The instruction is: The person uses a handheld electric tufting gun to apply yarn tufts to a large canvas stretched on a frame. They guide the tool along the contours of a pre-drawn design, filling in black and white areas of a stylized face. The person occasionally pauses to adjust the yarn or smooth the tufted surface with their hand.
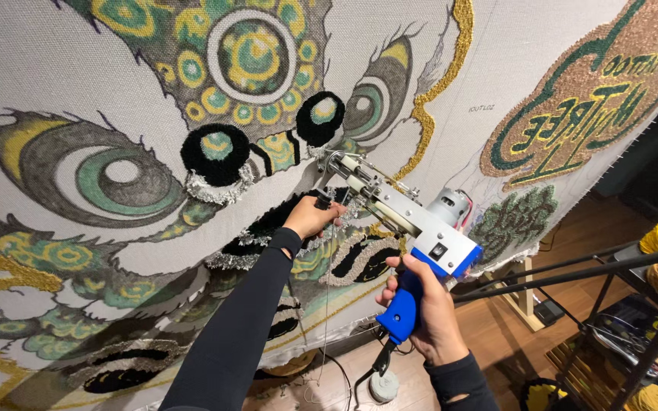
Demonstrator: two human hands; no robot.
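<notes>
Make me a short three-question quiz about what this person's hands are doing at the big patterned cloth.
1. True or false: the right hand grips the blue handle of the tufting gun.
2. What does the left hand hold? A) a yarn ball B) the gun's black front grip C) scissors
3. Fill in: the gun's tip meets the stretched cloth just below two round ______ tufts with green centres.

Key: 1 true. 2 B, the black front grip near the cloth. 3 black; the black tufts sit above the tip.
</notes>
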